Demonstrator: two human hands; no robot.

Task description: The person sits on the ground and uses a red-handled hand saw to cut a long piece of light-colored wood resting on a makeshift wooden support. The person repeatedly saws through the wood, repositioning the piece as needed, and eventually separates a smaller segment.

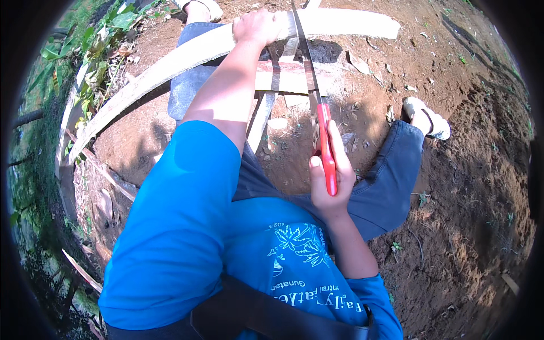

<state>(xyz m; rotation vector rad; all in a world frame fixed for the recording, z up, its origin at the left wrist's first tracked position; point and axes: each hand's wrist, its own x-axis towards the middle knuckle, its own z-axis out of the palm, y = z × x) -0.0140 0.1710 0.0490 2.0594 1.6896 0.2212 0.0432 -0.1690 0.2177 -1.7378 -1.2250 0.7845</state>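
One pale plank (192,54) runs from nine to one o'clock; left hand (258,27) at twelve grasps it, fingers bent, probably for keeping it steady. Right hand (334,181) at three, fingers clenched round red-handled saw (323,119), seemingly for guiding blade (311,73) across plank.

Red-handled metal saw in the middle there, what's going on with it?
A person's bare right hand grips a red-handled metal saw, and its blade crosses a long, pale wooden plank. The bare left hand is on the plank, just left of the blade. Whether the blade has cut into the wood, I can't tell.
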